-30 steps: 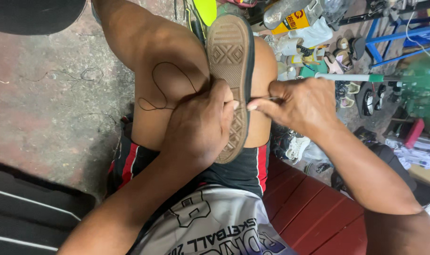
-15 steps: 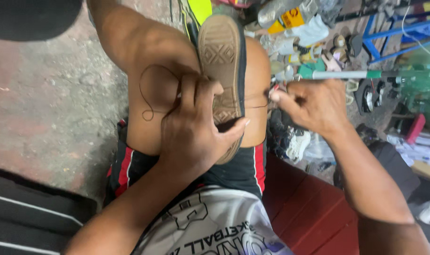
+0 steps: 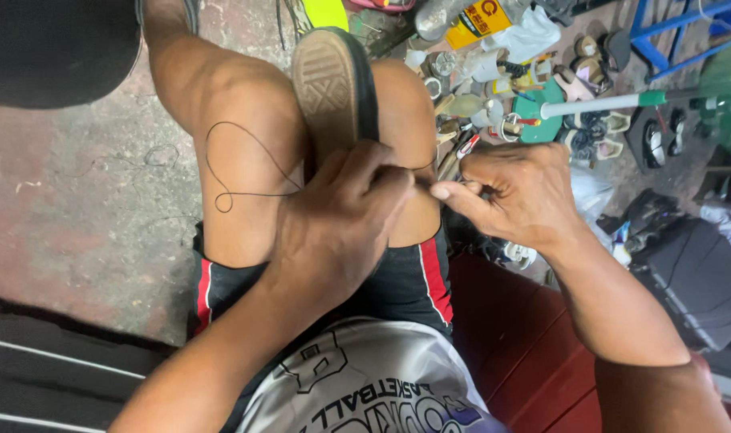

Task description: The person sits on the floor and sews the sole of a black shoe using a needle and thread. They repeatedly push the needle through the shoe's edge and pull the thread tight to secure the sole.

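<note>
Where once apart, right hand (image 3: 519,196) beside left hand (image 3: 341,220)

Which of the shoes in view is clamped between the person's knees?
The black shoe with the tan patterned sole, sole up and gripped by the left hand. The small sandals and other footwear lie loose on the floor at the right.

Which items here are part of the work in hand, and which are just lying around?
In use: black canvas shoe with tan rubber sole, clamped between the knees; thin black thread; left hand; right hand.

Lying about: yellow bottle, white-and-green pole, small sandals.
</note>
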